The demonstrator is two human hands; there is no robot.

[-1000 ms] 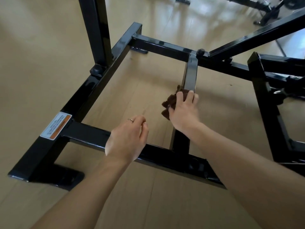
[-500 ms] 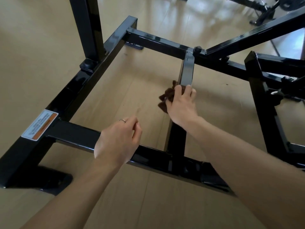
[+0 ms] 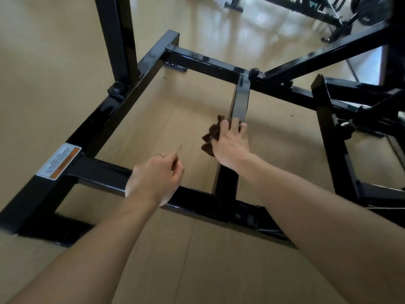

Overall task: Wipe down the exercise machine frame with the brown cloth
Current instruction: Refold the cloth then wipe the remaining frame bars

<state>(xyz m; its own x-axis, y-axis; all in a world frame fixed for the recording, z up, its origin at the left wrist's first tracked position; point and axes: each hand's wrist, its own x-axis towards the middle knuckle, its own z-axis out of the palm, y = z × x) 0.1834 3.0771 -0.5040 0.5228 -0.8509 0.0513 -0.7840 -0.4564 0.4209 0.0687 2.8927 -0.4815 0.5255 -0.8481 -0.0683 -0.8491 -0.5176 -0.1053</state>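
The black steel frame (image 3: 122,106) of the exercise machine lies low over a tan wood floor. A centre bar (image 3: 240,99) runs from the near crossbar to the far one. My right hand (image 3: 231,145) presses the crumpled brown cloth (image 3: 211,137) onto this centre bar about halfway along; cloth sticks out to the left of the fingers. My left hand (image 3: 156,178), with a ring on one finger, hovers loosely curled above the near crossbar (image 3: 103,172) and holds nothing.
A white and orange warning label (image 3: 58,161) sits on the near left corner. A black upright post (image 3: 116,40) rises at the left. More frame members and a lever assembly (image 3: 341,126) crowd the right. Other gym equipment (image 3: 328,14) stands far back.
My right hand has slid the cloth a little farther away along the centre bar. The left hand has stayed over the near crossbar. My view has shifted slightly.
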